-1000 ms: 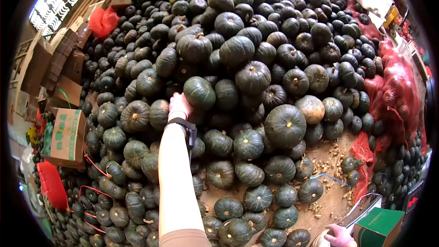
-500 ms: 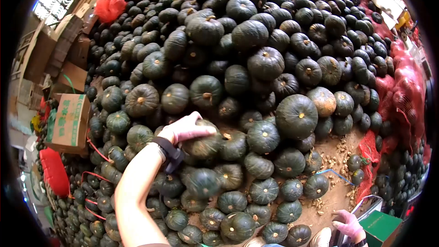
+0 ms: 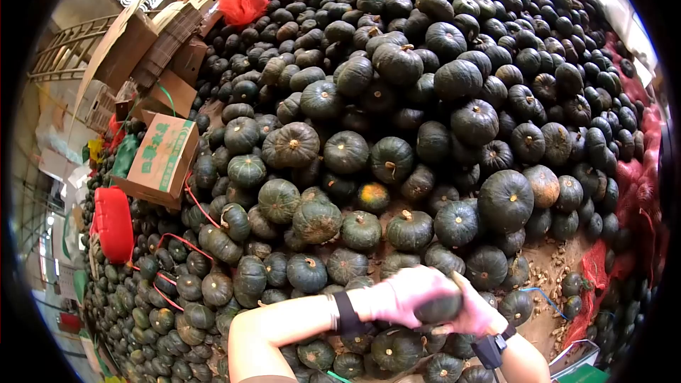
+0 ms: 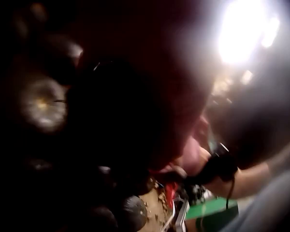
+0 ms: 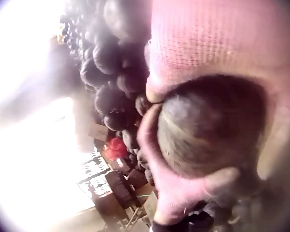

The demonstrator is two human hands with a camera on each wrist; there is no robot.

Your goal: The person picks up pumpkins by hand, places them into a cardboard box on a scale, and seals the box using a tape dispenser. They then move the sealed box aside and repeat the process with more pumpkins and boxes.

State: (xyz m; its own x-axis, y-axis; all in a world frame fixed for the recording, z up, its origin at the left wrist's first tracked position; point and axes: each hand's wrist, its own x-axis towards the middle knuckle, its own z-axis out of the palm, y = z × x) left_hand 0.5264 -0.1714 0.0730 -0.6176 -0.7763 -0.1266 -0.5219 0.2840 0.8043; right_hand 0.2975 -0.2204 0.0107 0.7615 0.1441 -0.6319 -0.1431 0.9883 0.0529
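Observation:
In the head view, both hands meet around one small dark green pumpkin (image 3: 438, 308) in front of my body. My left hand (image 3: 406, 296), in a pink knit glove, grips it from the left. From the right, my right hand (image 3: 477, 309), gloved alike, holds the other side with fingers curled round it. The right wrist view shows the pumpkin's mottled green-brown skin (image 5: 203, 128) close up, with the left hand (image 5: 179, 186) cupped under it. The left wrist view is mostly dark and blurred; the right hand (image 4: 192, 155) shows at its right.
A large heap of dark green pumpkins (image 3: 457, 79) rises ahead, with more lying around the hands. At left stand a cardboard box (image 3: 160, 154) and a red container (image 3: 112, 224). Red net sacks (image 3: 642, 184) lie at right, near bare floor (image 3: 557, 259) strewn with debris.
My left hand has come back from the heap toward my body, passing over a pumpkin on the way. My right hand has moved up from the lower right, and both now hold a pumpkin. The view has shifted left.

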